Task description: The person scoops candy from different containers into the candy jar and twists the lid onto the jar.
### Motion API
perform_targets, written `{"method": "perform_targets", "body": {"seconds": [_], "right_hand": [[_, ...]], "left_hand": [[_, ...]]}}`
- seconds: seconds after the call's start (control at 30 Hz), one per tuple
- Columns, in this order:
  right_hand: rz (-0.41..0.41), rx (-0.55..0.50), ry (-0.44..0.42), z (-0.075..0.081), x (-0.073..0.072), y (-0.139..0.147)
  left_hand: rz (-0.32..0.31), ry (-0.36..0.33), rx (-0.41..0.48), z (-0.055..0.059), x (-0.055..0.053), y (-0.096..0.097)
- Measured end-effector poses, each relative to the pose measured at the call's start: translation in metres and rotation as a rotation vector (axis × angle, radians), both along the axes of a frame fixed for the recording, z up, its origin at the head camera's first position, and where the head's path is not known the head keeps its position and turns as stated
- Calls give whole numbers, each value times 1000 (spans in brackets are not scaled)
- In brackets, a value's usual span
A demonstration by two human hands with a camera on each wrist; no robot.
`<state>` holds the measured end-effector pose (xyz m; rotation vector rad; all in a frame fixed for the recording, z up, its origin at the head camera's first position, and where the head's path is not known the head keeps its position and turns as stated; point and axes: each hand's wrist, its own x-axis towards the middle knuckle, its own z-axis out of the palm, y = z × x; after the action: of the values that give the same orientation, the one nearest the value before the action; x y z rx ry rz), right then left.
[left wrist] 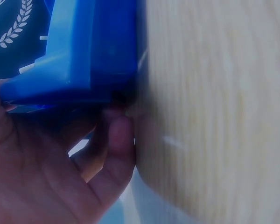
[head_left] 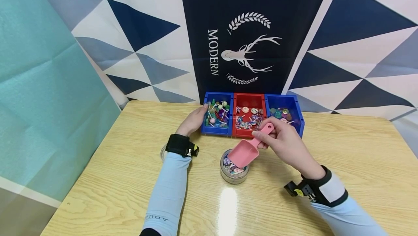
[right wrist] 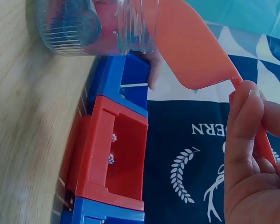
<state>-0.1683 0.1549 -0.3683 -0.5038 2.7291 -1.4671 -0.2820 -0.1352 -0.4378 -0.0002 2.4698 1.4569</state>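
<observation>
In the head view my right hand (head_left: pixel 282 140) pinches the handle of a pink scoop (head_left: pixel 243 152). The scoop's bowl tilts down over the mouth of a clear glass jar (head_left: pixel 234 178), which contains small swirled lollipop charms (head_left: pixel 236 170). From the right wrist view, the scoop's edge (right wrist: pixel 191 51) overlaps the jar's rim. My left hand (head_left: pixel 193 120) grips the outer side of the left blue bin (head_left: pixel 217 131), filled with small colourful charms. Its fingers (left wrist: pixel 119 144) curl in under the bin's edge in the left wrist view.
A red bin (head_left: pixel 249 100) of lollipop charms stands in the middle of the row, with another blue bin (head_left: pixel 283 100) at its right. A round clear lid (head_left: pixel 163 152) lies partly behind my left wrist. A patterned cloth (head_left: pixel 156 47) hangs behind the wooden table (head_left: pixel 130 192).
</observation>
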Motion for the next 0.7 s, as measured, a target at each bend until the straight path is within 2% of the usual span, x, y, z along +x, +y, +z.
{"method": "perform_targets", "body": {"seconds": [0.1, 0.17, 0.33, 0.43, 0.57, 0.7], "right_hand": [[8, 1, -5, 1, 1, 1], [10, -39, -17, 3, 0, 3], [-30, -250, -60, 10, -5, 21], [-74, -324, -63, 15, -9, 36], [-121, -313, -40, 18, -15, 51], [-184, -208, -20, 15, -20, 60]], "left_hand": [[-2, 3, 20, 1, 0, 1], [-4, 4, 27, 1, 1, 1], [-6, 5, 34, -2, 1, 1], [-7, 10, 39, -2, 1, 1], [-13, 14, 41, -2, 1, 0], [-14, 13, 40, -1, 0, 0]]}}
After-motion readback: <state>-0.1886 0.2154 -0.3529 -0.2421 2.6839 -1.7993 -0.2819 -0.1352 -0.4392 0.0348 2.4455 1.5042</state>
